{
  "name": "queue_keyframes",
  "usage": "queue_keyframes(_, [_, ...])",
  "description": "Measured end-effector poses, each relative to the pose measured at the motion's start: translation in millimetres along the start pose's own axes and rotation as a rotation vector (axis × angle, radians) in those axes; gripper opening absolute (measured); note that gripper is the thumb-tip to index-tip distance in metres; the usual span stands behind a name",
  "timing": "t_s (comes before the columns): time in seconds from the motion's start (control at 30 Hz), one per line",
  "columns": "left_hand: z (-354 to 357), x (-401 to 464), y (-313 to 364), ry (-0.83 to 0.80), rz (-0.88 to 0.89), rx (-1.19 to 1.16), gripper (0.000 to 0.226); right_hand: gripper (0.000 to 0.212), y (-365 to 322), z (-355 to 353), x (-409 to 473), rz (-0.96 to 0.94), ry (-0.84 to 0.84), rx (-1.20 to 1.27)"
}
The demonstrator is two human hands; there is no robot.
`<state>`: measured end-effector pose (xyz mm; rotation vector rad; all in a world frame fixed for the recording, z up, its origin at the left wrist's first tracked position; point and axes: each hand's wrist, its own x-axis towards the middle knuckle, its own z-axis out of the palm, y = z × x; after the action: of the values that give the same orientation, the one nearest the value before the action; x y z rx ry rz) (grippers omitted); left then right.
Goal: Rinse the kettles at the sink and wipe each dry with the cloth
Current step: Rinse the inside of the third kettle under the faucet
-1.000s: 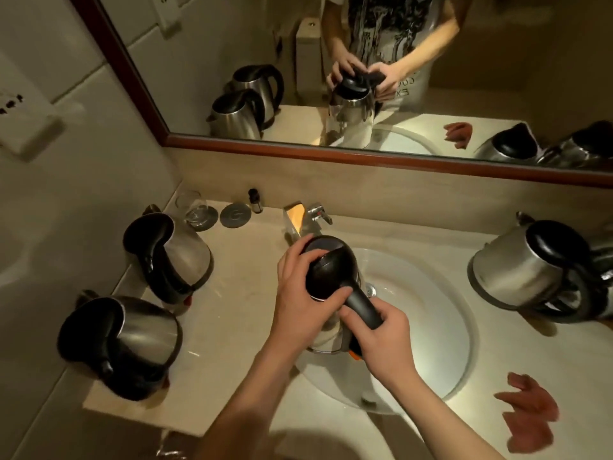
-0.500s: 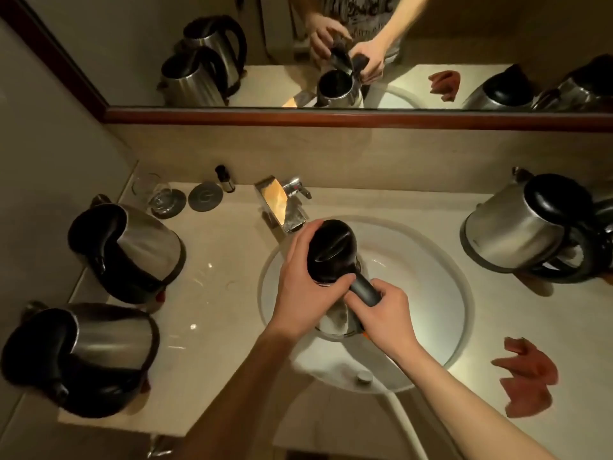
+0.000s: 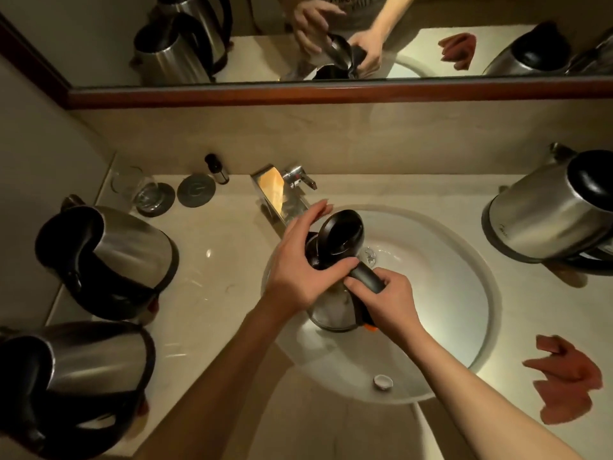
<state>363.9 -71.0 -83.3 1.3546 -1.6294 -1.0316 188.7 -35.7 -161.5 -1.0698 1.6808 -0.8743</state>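
Dim bathroom with a wide mirror [image 3: 298, 44] over a pale stone counter [image 3: 225, 247]. Round white sink [image 3: 447, 293] set in the middle, a square tap [image 3: 275, 197] at its back edge. Two steel kettles on the left: one further back [image 3: 109, 260], one nearer [image 3: 73, 386]. Another kettle [image 3: 547, 210] on the right. Red cloth [image 3: 567, 376] crumpled on the counter beside the sink, untouched.

Looks like the rinsing step: a kettle [image 3: 331, 310] held upright over the sink, near the tap, its black lid [image 3: 341, 237] tipped up. No water seen running. Next move probably calls for bringing the open mouth under the spout and turning the tap on.

Left hand [image 3: 305, 267] curled round the top of the kettle, thumb against the raised lid. Right hand [image 3: 388, 303] closed tight round the black handle [image 3: 368, 277]. Small glass [image 3: 132, 187], dark coaster [image 3: 195, 194] and tiny bottle [image 3: 215, 167] at the back left corner.
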Motion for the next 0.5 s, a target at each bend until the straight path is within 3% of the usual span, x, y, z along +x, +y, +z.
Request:
queue_keyframes(0.2, [-37, 46, -12, -0.009, 0.050, 0.170, 0.048, 0.046, -7, 3, 21, -0.051, -0.023, -0.027])
queue_keyframes(0.33, [-53, 93, -32, -0.066, 0.124, 0.458, 0.054, 0.046, -15, 3, 30, -0.104, -0.036, -0.064])
queue_keyframes(0.5, [-57, 136, -36, -0.237, 0.128, 0.612, 0.067, 0.049, -17, 0, 43, -0.160, 0.003, -0.164])
